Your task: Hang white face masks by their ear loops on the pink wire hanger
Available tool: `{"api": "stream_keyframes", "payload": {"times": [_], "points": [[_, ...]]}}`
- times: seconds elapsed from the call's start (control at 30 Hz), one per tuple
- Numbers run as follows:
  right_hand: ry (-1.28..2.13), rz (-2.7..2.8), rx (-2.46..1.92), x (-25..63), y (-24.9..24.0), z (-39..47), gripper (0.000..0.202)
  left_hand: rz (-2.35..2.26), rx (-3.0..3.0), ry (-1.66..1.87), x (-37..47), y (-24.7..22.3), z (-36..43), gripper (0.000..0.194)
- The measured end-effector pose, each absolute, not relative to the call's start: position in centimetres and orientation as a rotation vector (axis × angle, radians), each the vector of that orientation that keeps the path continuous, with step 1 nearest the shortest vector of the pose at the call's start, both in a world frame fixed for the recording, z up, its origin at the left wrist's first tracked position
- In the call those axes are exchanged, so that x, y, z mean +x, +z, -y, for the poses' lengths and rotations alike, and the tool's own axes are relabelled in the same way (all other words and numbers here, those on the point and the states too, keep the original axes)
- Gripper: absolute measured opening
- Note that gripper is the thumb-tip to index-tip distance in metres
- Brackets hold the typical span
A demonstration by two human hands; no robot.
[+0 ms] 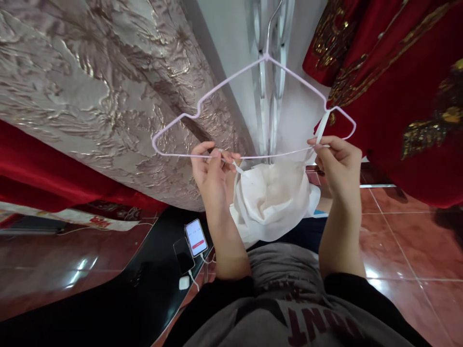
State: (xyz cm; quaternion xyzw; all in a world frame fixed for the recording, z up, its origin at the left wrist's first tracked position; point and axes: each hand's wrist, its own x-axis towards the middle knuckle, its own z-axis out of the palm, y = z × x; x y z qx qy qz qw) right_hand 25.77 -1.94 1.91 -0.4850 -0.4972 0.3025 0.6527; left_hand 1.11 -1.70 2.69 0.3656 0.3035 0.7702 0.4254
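A pale lilac clothes hanger (231,79) hangs upright by its metal hook in front of me. Below its bottom bar is a white garment (271,202) with thin straps, bunched over my lap. The garment's right strap (323,126) runs up to the hanger's right notch, and my right hand (340,156) pinches it just below there. At the bar's left part, my left hand (214,168) has its fingers closed around the garment's left strap (238,167). That strap is below the left notch. The fingertips of my left hand partly overlap the bar.
Embossed shiny beige fabric (119,96) hangs at the left, and red fabric with gold decoration (401,111) at the right. Two phones (196,237) with cables and a small white case (184,283) lie on a black bench (90,308). The floor (415,241) has reddish tiles.
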Motion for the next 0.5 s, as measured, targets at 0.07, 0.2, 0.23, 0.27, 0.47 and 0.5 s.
{"api": "stream_keyframes", "payload": {"times": [0.07, 0.2, 0.23, 0.27, 0.47, 0.5], "points": [[0.666, 1.169, -1.072, 25.4, 3.4, 2.0, 0.013, -0.715, 0.916, 1.950, 1.3, 2.6, 1.6, 0.022], [0.489, 1.175, -0.967, 25.4, 5.7, 1.5, 0.022, -0.722, 0.918, 1.953, 1.2, 2.4, 1.4, 0.022], [0.436, 1.166, -0.947, 26.0, 5.8, 0.9, 0.022, -0.730, 0.924, 1.946, 1.1, 2.3, 1.3, 0.022], [0.384, 1.147, -0.931, 26.8, 5.6, 0.2, 0.022, -0.735, 0.935, 1.936, 0.9, 2.2, 1.2, 0.023], [0.112, 0.933, -0.941, 32.5, -0.5, -2.9, 0.042, -0.750, 1.005, 1.899, 0.2, 1.7, 0.8, 0.030], [0.066, 0.927, -0.958, 32.6, -1.5, -2.5, 0.041, -0.761, 1.006, 1.891, 0.2, 1.7, 0.8, 0.030]]}}
